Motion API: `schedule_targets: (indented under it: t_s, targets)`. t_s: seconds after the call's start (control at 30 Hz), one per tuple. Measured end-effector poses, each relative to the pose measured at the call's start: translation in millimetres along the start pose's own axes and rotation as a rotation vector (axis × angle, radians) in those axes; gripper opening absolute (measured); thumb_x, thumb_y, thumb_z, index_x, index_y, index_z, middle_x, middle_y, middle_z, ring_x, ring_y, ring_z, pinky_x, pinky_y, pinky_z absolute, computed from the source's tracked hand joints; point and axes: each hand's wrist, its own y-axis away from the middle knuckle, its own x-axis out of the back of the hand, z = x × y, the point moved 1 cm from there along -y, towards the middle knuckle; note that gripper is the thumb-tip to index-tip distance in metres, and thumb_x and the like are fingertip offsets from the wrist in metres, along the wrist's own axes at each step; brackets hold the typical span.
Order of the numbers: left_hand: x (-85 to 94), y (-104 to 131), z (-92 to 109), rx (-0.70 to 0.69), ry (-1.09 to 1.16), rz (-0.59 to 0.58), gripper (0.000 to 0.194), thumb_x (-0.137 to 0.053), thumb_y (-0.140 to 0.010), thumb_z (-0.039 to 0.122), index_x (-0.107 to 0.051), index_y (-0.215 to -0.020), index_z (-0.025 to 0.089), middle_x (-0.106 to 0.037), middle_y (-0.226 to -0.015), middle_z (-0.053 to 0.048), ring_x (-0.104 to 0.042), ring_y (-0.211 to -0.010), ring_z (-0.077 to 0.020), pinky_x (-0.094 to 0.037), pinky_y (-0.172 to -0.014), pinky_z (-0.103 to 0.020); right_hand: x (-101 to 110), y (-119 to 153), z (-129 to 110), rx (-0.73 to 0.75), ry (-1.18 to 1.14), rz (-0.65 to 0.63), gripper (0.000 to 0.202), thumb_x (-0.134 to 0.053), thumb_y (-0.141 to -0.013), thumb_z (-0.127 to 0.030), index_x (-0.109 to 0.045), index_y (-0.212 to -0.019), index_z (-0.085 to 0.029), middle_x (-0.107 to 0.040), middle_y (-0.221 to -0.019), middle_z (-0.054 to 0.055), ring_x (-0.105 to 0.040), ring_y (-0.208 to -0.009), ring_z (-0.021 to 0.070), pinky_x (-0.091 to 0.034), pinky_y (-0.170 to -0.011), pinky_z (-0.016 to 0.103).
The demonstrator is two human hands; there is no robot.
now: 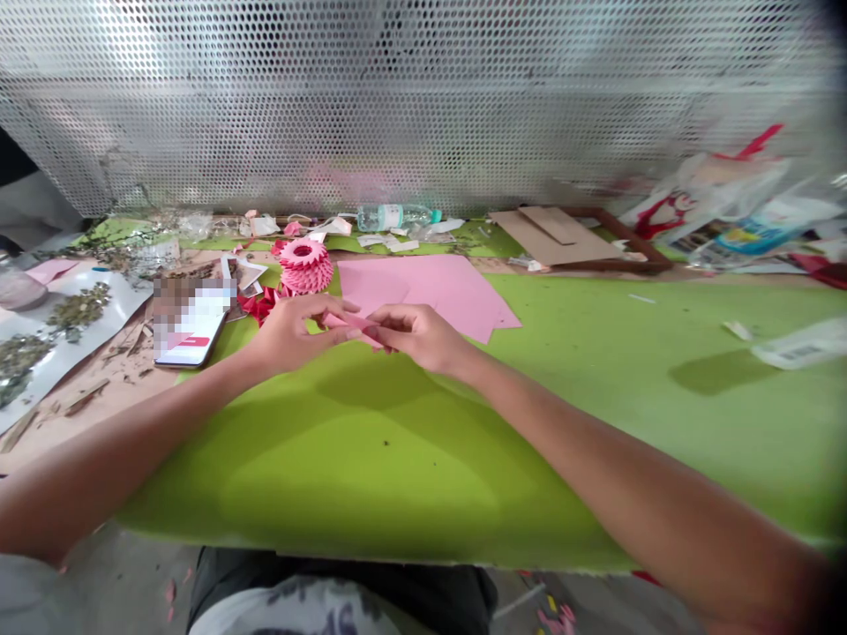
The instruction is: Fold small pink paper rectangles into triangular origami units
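A small folded piece of pink paper (359,324) is held up between both hands above the green table covering. My left hand (301,331) pinches its left end between thumb and fingers. At the other end, my right hand (416,333) grips it the same way, fingertips close to those of the left. Fingers hide part of the folds. Just behind the hands lie flat sheets of pink paper (437,287), overlapping one another. Behind my left hand stands a ring-shaped stack of folded pink paper pieces (305,267), with red folded paper (259,304) beside it.
A phone (194,331) lies left of my hands. Behind are a clear plastic bottle (397,217) and cardboard pieces (552,236). Plastic bags (734,207) sit at the back right. Dried plant bits (79,309) lie on a white sheet at left. A perforated metal panel (423,106) closes the back.
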Motion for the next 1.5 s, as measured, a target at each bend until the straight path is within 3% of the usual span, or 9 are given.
schedule_targets:
  t_s: [0.23, 0.37, 0.5, 0.8, 1.2, 1.5]
  targets:
    - [-6.5, 0, -7, 0.128, 0.185, 0.042, 0.025, -0.072, -0.082, 0.03, -0.07, -0.102, 0.014, -0.075, -0.093, -0.008, -0.07, -0.074, -0.0152, -0.055, -0.065, -0.025, -2, 7, -6, 0.072, 0.051, 0.05, 0.039, -0.056, -0.094, -0.053, -0.071, -0.105, -0.019, -0.07, -0.093, 0.006, -0.063, -0.073, 0.0147, -0.049, -0.068, 0.03]
    - [-9.1, 0, -7, 0.199, 0.235, 0.043, 0.027, -0.073, -0.084, 0.038, -0.074, -0.098, 0.015, -0.075, -0.087, -0.007, -0.068, -0.062, -0.0128, -0.056, -0.059, -0.023, -7, 10, -11, 0.114, 0.158, 0.147, 0.04, -0.069, -0.086, -0.049, -0.069, -0.114, -0.02, -0.071, -0.093, 0.006, -0.063, -0.07, 0.0148, -0.051, -0.064, 0.029]
    - [-10.5, 1, -3, 0.193, 0.242, 0.041, 0.026, -0.073, -0.085, 0.04, -0.076, -0.095, 0.016, -0.076, -0.092, -0.007, -0.07, -0.065, -0.0134, -0.058, -0.059, -0.023, -9, 9, -8, 0.13, 0.164, 0.205, 0.034, -0.069, -0.087, -0.047, -0.072, -0.106, -0.019, -0.073, -0.086, 0.006, -0.063, -0.067, 0.0151, -0.05, -0.061, 0.028]
    - [-9.6, 0, -7, 0.205, 0.22, 0.064, 0.029, -0.074, -0.083, 0.043, -0.079, -0.094, 0.016, -0.077, -0.09, -0.008, -0.07, -0.065, -0.0143, -0.06, -0.062, -0.025, -5, 8, -4, 0.151, 0.198, 0.276, 0.035, -0.067, -0.088, -0.048, -0.072, -0.109, -0.021, -0.071, -0.079, 0.003, -0.059, -0.056, 0.0124, -0.046, -0.054, 0.026]
    - [-7.0, 0, 0, 0.212, 0.208, 0.06, 0.024, -0.073, -0.083, 0.039, -0.081, -0.094, 0.019, -0.078, -0.084, -0.005, -0.07, -0.062, -0.0139, -0.058, -0.058, -0.023, -4, 11, -7, 0.123, 0.275, 0.298, 0.034, -0.063, -0.091, -0.047, -0.076, -0.106, -0.019, -0.076, -0.087, 0.007, -0.06, -0.057, 0.0138, -0.046, -0.052, 0.026]
    - [-7.2, -1, 0, 0.227, 0.227, 0.064, 0.02, -0.074, -0.082, 0.034, -0.081, -0.091, 0.019, -0.078, -0.08, -0.005, -0.07, -0.059, -0.0135, -0.057, -0.055, -0.021, -3, 10, -7, 0.103, 0.236, 0.307, 0.033, -0.063, -0.091, -0.046, -0.074, -0.102, -0.018, -0.074, -0.081, 0.006, -0.061, -0.057, 0.0138, -0.047, -0.053, 0.026]
